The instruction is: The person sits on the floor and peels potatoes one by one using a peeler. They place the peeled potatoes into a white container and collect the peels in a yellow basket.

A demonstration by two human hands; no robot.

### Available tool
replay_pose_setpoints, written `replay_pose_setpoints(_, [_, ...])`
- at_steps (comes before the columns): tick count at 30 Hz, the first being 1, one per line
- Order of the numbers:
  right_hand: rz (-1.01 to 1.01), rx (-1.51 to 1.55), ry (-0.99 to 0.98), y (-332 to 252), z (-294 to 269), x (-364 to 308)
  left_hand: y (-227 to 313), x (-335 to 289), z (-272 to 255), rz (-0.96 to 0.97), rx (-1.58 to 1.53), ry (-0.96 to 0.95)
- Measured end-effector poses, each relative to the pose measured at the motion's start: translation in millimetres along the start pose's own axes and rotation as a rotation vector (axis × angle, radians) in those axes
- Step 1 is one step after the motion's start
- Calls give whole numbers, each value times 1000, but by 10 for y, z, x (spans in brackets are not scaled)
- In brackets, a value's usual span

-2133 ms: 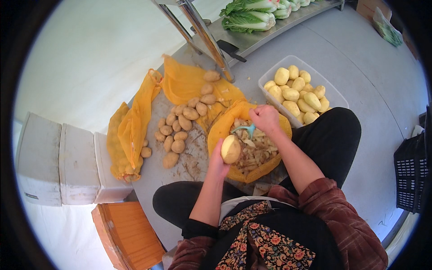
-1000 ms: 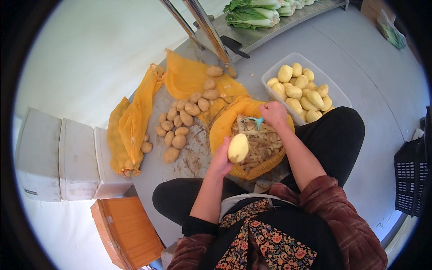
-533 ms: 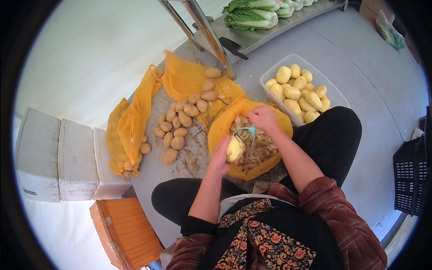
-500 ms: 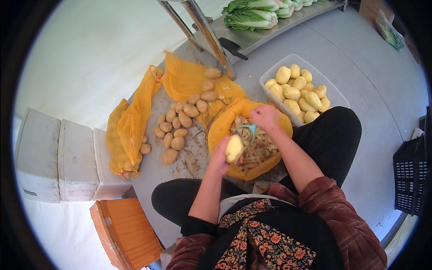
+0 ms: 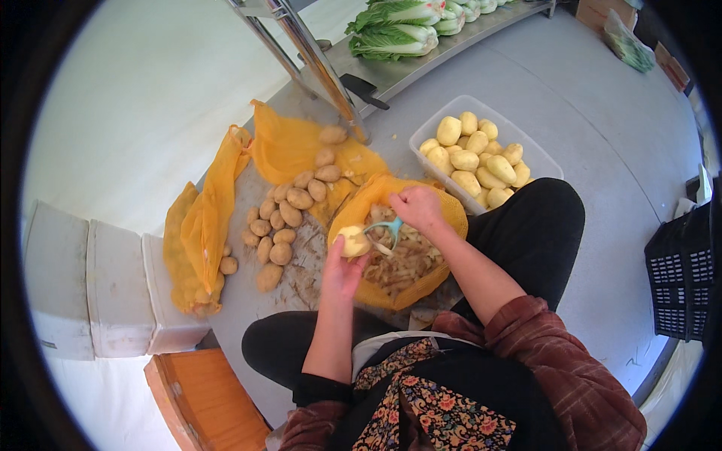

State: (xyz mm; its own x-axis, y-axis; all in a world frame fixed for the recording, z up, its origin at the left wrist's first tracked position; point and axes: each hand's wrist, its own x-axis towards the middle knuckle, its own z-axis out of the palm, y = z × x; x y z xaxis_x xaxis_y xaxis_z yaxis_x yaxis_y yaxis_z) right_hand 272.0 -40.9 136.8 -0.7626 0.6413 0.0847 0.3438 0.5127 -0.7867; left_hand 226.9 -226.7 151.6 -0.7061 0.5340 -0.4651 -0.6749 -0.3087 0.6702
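My left hand [image 5: 344,272] is closed round a mostly peeled, pale yellow potato [image 5: 350,241]. In my right hand [image 5: 418,208] is a light blue peeler [image 5: 394,227], its head beside the potato, with a strip of peel hanging by it. Both hands are over a yellow mesh sack [image 5: 453,219] with its mouth spread wide, and brown and pale peelings [image 5: 406,263] lie inside. Several unpeeled brown potatoes [image 5: 290,215] are heaped on the floor to the left. At the far right, a clear plastic tub [image 5: 547,161] holds several peeled potatoes [image 5: 490,171].
Further left stands another yellow mesh sack [image 5: 188,248] near white boxes [image 5: 120,286] and an orange-brown wooden box [image 5: 210,398]. A metal table [image 5: 451,52] at the back bears Chinese cabbages [image 5: 398,37]; a black-bladed tool [image 5: 361,86] lies by its leg. Right, a black crate [image 5: 681,278].
The potato has been turned and tilted in my left hand. The peeler has come down across its side, and a strip of peel shows there now. The whole view has shifted slightly.
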Motion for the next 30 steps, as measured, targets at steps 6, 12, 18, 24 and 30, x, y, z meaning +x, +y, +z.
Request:
replay_pose_setpoints(6, [-12,78,140,8,-4,12,-25,-42,7,-111,-14,-135])
replay_pose_setpoints(12, [-94,-16,151,-87,-33,-36,-46,-3,5,-148,138,-57])
replay_pose_setpoints(18, [-216,-64,92,-164,67,-111,-149,-4,116,-42,234,141])
replay_pose_setpoints(24, [35,-168,129,18,-45,37,-11,-51,71,-126,308,-17])
replay_pose_setpoints(30, [-68,-200,59,-160,71,-118,-125,-47,180,237,535,232])
